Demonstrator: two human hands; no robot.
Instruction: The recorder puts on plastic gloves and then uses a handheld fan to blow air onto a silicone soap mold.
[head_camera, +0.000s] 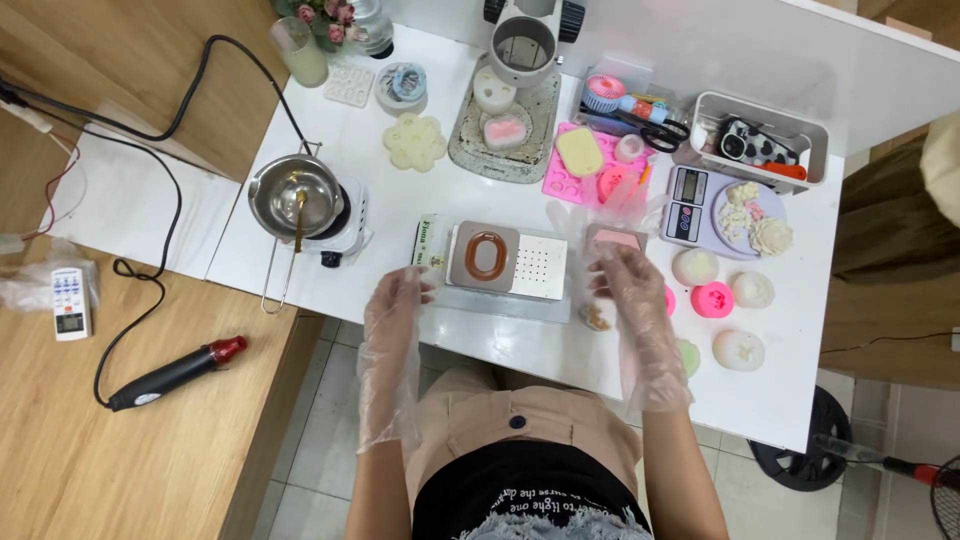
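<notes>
White table (500, 345): metal tray (508, 262) between hands; left grip (398, 300) spread, right grip (622, 272) spread.

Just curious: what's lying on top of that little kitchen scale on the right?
On the scale sits a pale round plate holding white and pinkish flower-shaped pieces. The plate covers the weighing platform, so only the display and buttons show.

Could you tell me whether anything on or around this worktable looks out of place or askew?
The heat gun lies loose on the wooden floor with its black cord trailing across. On the white table nothing looks spilled.
</notes>
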